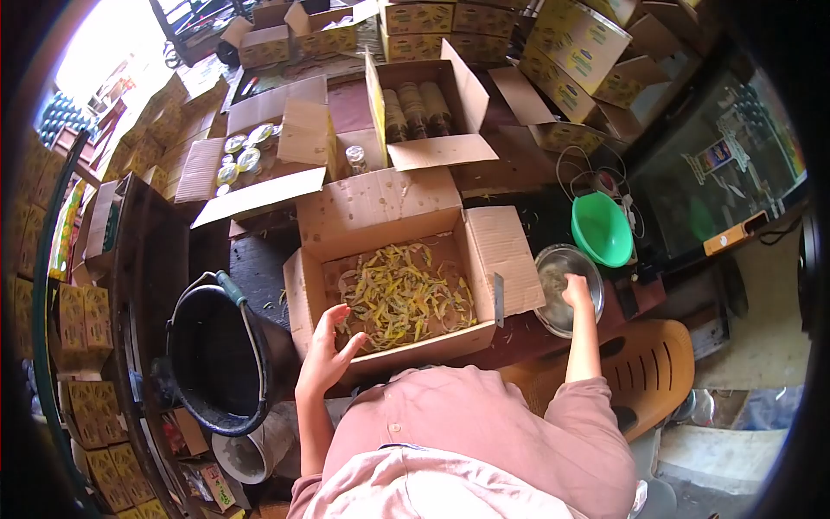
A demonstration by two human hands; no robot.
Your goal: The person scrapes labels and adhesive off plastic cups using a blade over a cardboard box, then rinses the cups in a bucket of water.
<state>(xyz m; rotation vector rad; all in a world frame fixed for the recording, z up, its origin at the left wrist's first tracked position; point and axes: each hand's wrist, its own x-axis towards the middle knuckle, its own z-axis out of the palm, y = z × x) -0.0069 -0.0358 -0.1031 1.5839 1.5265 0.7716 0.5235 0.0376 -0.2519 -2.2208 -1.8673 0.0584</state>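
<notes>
My left hand (322, 356) is raised at the front left corner of an open cardboard box (380, 206), its fingers apart and nothing in them. Inside the box lies a loose layer of thin yellow-green pieces (406, 290), perhaps peels or pods. My right hand (577, 292) reaches over a round metal bowl (596, 270) to the right of the box. Its fingers are curled together, and whatever they hold is too small to make out. A flat grey metal strip (498, 299) rests upright against the box's right front corner.
A black bucket (216, 355) stands left of the box, and a green bowl (601, 229) sits behind the metal one. Farther back are open cartons with lidded jars (249, 159) and bottles (415, 111). An orange plastic chair (648, 368) is at the right.
</notes>
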